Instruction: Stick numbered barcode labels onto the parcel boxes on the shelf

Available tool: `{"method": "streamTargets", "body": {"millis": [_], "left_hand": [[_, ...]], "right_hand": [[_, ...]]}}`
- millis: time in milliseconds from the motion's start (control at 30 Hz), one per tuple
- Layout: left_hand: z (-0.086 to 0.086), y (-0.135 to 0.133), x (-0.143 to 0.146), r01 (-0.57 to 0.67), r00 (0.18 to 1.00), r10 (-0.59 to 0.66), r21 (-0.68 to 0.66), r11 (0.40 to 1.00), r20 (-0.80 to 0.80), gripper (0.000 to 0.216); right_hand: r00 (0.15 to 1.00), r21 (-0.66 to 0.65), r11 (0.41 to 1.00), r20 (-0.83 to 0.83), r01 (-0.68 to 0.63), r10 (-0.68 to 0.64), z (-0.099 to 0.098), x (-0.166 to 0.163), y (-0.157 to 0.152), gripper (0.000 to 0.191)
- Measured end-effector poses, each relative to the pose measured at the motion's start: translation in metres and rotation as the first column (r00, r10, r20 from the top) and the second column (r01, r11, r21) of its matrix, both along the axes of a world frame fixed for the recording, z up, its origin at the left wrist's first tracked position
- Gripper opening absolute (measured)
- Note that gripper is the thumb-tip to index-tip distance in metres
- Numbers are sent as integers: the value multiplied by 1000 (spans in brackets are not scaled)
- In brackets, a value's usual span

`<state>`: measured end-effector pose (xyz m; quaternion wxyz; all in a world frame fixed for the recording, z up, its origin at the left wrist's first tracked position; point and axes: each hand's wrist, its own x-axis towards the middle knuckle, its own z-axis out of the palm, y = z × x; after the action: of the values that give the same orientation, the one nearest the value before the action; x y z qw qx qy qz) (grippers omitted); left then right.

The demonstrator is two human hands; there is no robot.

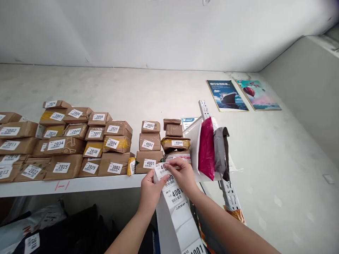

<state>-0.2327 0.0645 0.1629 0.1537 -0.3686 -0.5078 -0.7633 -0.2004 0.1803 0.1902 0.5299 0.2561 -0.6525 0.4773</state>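
Note:
A long strip of white numbered labels (178, 211) hangs down in front of the shelf. My left hand (150, 190) grips the strip's left edge near its top. My right hand (182, 174) pinches the topmost label (161, 170) on the strip with thumb and fingers. Just behind my hands stand small brown parcels labelled 4001 (149, 162), 4002 (149, 141), 4003 (150, 126) and 4005 (176, 144) on the white shelf (79, 183). The parcel under 4005 is partly hidden by my right hand.
Several brown boxes with 2000 and 3000 number labels (60, 144) fill the shelf's left part. A magenta mailer (206, 148) and a grey mailer (221, 151) lean by the metal shelf post (229, 194). Dark bags (66, 229) lie below. Two posters (242, 94) hang on the wall.

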Motion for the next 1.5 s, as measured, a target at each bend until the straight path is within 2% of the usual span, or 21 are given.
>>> {"method": "streamTargets", "body": {"millis": [133, 233, 300, 367, 467, 600, 667, 767, 833, 900, 967, 1033, 1100, 1133, 1167, 1200, 1233, 1267, 1367, 1433, 1500], "left_hand": [[6, -15, 5, -161, 987, 158, -98, 982, -37, 39], [6, -28, 11, -272, 962, 260, -236, 933, -82, 34], [2, -35, 15, -297, 955, 273, -297, 908, -119, 35], [-7, -40, 19, -296, 955, 268, -321, 899, -132, 37], [-20, -50, 25, -298, 954, 272, -323, 898, -122, 42], [-27, -66, 33, -231, 972, 209, -291, 929, -106, 43], [-26, -73, 37, -206, 978, 190, -271, 940, -86, 43], [-24, -80, 41, -189, 982, 178, -260, 947, -68, 44], [-24, -83, 42, -189, 981, 172, -249, 950, -88, 45], [-24, -84, 41, -200, 978, 180, -229, 953, -107, 47], [-24, -85, 41, -202, 977, 182, -204, 958, -113, 48], [-24, -86, 40, -183, 980, 164, -182, 966, -115, 46], [-23, -86, 39, -164, 981, 144, -168, 972, -127, 43], [-23, -86, 38, -163, 980, 142, -158, 974, -138, 41], [-23, -86, 36, -169, 978, 147, -146, 975, -149, 40], [-23, -85, 34, -187, 973, 165, -132, 973, -163, 39], [-23, -84, 32, -217, 965, 195, -113, 970, -178, 38], [-23, -83, 30, -251, 954, 231, -93, 963, -189, 37], [-24, -80, 27, -325, 921, 306, -41, 945, -240, 32], [-24, -79, 28, -294, 919, 271, -39, 955, -287, 28], [-24, -78, 31, -235, 924, 201, -68, 970, -325, 25]], "right_hand": [[991, 85, 993, -107, 84, -75, 22, -2, -7, 13], [954, -55, 979, -220, 198, -205, 60, -11, 4, 17], [909, -190, 926, -206, 327, -363, 92, -21, 20, 22], [825, -216, 823, -109, 525, -555, 121, -30, 39, 23], [807, -192, 795, -24, 575, -590, 147, -40, 58, 18], [791, -134, 781, 46, 610, -610, 151, -46, 62, 19], [655, -36, 654, 53, 756, -754, 148, -47, 60, 27], [502, -19, 502, 15, 865, -865, 144, -46, 54, 51], [415, -23, 415, -18, 909, -910, 143, -45, 52, 50], [364, 62, 361, -63, 931, -929, 145, -47, 53, 37], [361, 147, 347, -81, 926, -929, 143, -49, 51, 31], [401, 138, 383, -147, 913, -904, 133, -44, 42, 33], [547, 142, 531, -305, 835, -779, 110, -31, 25, 36], [689, 241, 651, -362, 720, -628, 94, -22, 14, 36], [849, 410, 745, -302, 526, -433, 76, -11, 2, 36], [964, 581, 771, -119, 261, -236, 57, -1, -10, 39], [995, 641, 767, 59, 25, -81, 39, 9, -22, 42], [987, 632, 770, 157, -89, -15, 23, 18, -31, 41], [981, 565, 809, 181, -160, 68, -8, 37, -48, 33], [972, 511, 833, 200, -214, 127, -15, 43, -50, 29], [930, 400, 853, 285, -336, 233, -16, 45, -47, 26]]}}
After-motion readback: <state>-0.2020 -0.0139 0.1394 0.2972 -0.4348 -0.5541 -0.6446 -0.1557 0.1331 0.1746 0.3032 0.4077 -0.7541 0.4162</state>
